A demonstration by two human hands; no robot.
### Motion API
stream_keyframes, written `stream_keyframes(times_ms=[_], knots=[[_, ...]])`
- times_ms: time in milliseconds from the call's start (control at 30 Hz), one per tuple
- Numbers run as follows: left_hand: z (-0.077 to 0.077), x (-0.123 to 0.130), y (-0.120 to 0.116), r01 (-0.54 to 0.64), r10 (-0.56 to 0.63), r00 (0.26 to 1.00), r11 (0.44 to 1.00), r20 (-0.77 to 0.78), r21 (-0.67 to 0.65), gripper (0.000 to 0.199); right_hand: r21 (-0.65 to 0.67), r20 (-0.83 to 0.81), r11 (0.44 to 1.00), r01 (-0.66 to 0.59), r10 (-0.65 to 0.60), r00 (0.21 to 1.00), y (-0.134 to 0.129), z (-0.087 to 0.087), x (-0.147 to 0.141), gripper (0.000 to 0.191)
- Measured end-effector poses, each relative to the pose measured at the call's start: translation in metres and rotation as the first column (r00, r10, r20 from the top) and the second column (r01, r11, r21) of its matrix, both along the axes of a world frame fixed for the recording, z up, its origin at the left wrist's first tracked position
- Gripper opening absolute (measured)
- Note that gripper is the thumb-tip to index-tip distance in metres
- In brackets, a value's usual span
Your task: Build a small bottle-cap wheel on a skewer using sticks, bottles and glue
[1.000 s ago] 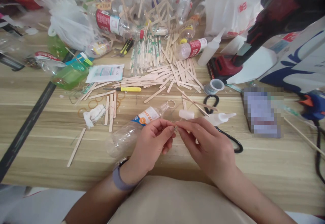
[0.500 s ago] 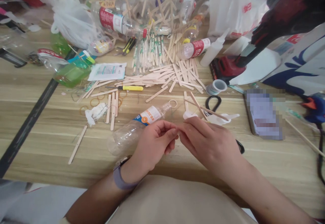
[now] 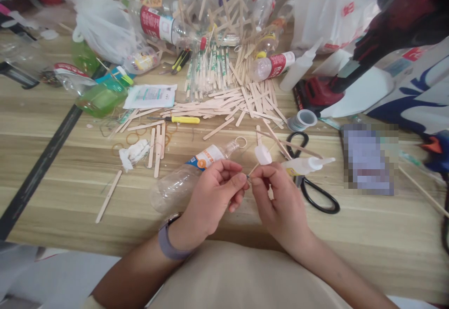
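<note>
My left hand and my right hand meet above the front of the table, thumbs and fingertips pinched close together. Between them is a tiny dark piece, too small to name; a thin pale sliver shows by the right fingertips. Behind my left hand lies a clear plastic bottle on its side, its neck pointing away. A white cap-like piece is just beyond my right fingers. Close to that hand rest a small glue bottle and black-handled scissors, partly covered.
Flat wooden sticks are heaped mid-table, before a tangle of sticks and bottles. A yellow-handled screwdriver, crumpled white tissue and more sticks lie left. At right are a phone, a spool and a red-black power tool.
My right hand has turned and drawn slightly back, its fingers now more curled. More of the glue bottle and scissors shows. My left hand stays nearly in place.
</note>
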State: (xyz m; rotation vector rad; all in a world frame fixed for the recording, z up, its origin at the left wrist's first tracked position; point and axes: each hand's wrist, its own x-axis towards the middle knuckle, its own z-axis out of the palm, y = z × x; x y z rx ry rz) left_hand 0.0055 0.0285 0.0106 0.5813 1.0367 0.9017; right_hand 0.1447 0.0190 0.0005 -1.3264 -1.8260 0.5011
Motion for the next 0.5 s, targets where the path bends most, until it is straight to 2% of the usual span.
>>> stream_keyframes(times_ms=[100, 233, 333, 500], knots=[[-0.0018, 0.0008, -0.0006, 0.013, -0.013, 1.000, 0.999, -0.003, 0.036, 0.016, -0.219, -0.226, 0.976, -0.007, -0.043, 0.973, -0.0017, 0.0005, -0.0059, 0.017], [-0.0030, 0.0025, -0.0025, -0.022, 0.025, 0.999, 0.995, -0.036, 0.100, 0.016, -0.456, -0.482, 0.881, -0.127, -0.124, 0.867, -0.0018, -0.0005, -0.0107, 0.024], [-0.0026, 0.0037, -0.0039, -0.039, 0.047, 0.997, 0.991, -0.059, 0.130, 0.017, -0.546, -0.535, 0.820, -0.173, -0.182, 0.825, -0.0001, 0.0002, -0.0106, 0.026], [-0.0023, 0.0039, -0.0044, -0.047, 0.059, 0.995, 0.988, -0.077, 0.144, 0.023, -0.596, -0.582, 0.773, -0.218, -0.229, 0.780, 0.0030, 0.0046, -0.0086, 0.029]])
